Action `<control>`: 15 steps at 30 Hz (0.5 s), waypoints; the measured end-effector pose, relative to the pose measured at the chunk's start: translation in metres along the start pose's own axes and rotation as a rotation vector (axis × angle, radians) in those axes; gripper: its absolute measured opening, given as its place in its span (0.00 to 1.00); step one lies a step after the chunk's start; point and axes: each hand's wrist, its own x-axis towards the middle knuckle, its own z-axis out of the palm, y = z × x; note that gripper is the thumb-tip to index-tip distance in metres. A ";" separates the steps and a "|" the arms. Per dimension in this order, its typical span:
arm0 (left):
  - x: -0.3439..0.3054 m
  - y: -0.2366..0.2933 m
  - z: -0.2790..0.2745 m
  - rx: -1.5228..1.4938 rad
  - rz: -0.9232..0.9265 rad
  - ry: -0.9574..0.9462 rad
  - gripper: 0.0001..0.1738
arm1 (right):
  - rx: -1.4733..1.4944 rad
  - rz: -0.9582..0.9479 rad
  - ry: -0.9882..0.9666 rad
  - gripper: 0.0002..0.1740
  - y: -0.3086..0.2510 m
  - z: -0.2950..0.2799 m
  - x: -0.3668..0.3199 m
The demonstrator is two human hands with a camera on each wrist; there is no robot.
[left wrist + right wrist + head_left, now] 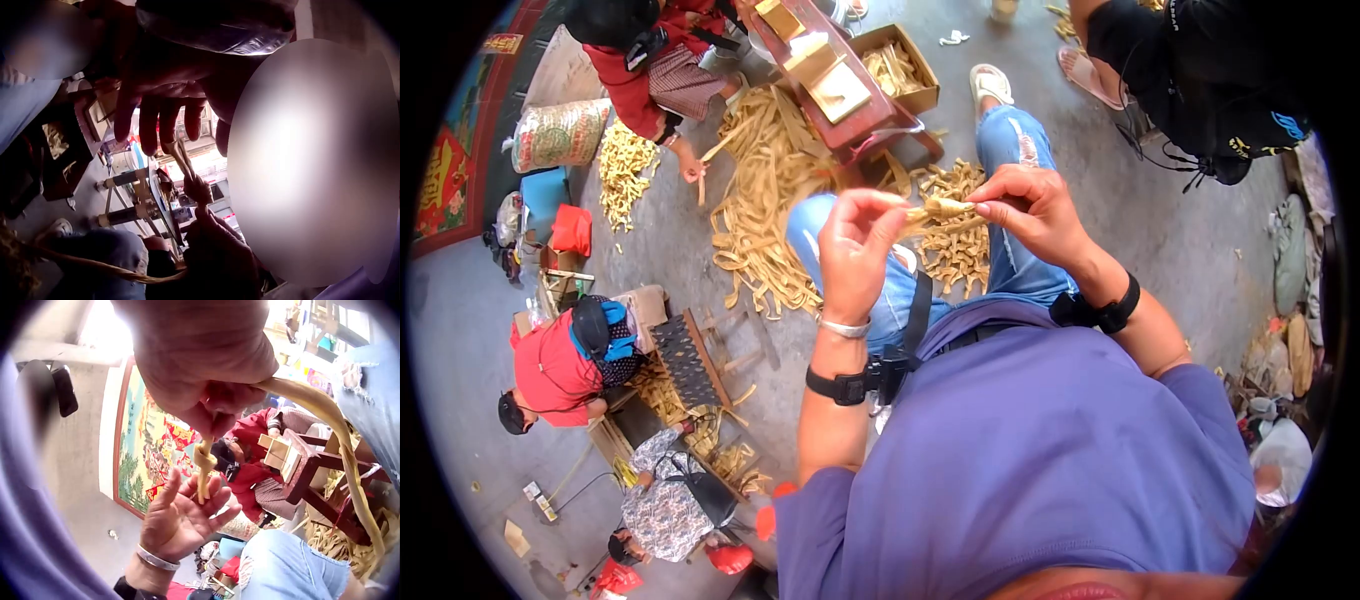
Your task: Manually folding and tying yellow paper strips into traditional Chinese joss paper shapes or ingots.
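Pinched in my right hand [1035, 215] is a yellowish, pliable strip with a knot [945, 208] in it. The right wrist view shows the knot [204, 456] hanging just below those fingertips, while the strip's long tail [344, 437] loops out past the hand and down. My left hand [855, 250] faces it, palm toward the knot, thumb apart and fingers loosely extended. The short end of the strip [181, 159] meets the left fingertips in the left wrist view. Between my knees lies a pile of short knotted pieces [955, 245].
Long loose strips [765, 200] heap on the floor ahead, beside a dark red bench [850, 125] and a cardboard box [920, 98] of strips. Another person [625, 75] handles a strip near a knotted pile [625, 165]. More people sit at the left; someone stands at the upper right.
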 end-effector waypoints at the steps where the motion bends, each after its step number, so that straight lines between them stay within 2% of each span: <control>1: 0.004 0.007 -0.004 0.333 0.176 -0.063 0.15 | -0.089 -0.042 -0.008 0.05 -0.004 0.000 0.002; 3: 0.006 0.014 0.008 0.366 0.190 -0.202 0.14 | -0.165 -0.147 -0.023 0.07 -0.011 0.007 0.005; 5: 0.006 0.025 0.020 0.348 0.025 -0.261 0.11 | -0.218 -0.247 -0.030 0.06 -0.014 0.012 0.011; 6: 0.005 0.025 0.018 0.346 0.019 -0.222 0.09 | -0.246 -0.298 -0.031 0.05 -0.015 0.011 0.014; 8: 0.003 0.024 0.012 0.340 -0.003 -0.158 0.06 | -0.259 -0.254 -0.041 0.04 -0.022 0.002 0.018; 12: 0.007 0.012 -0.007 -0.215 -0.384 -0.267 0.07 | -0.210 -0.185 -0.047 0.04 -0.017 -0.001 0.021; 13: 0.010 0.007 -0.012 -0.186 -0.406 -0.343 0.14 | -0.200 -0.131 -0.052 0.04 -0.015 0.000 0.021; 15: 0.014 0.007 -0.017 -0.386 -0.454 -0.352 0.19 | -0.180 -0.078 -0.053 0.04 -0.012 0.000 0.023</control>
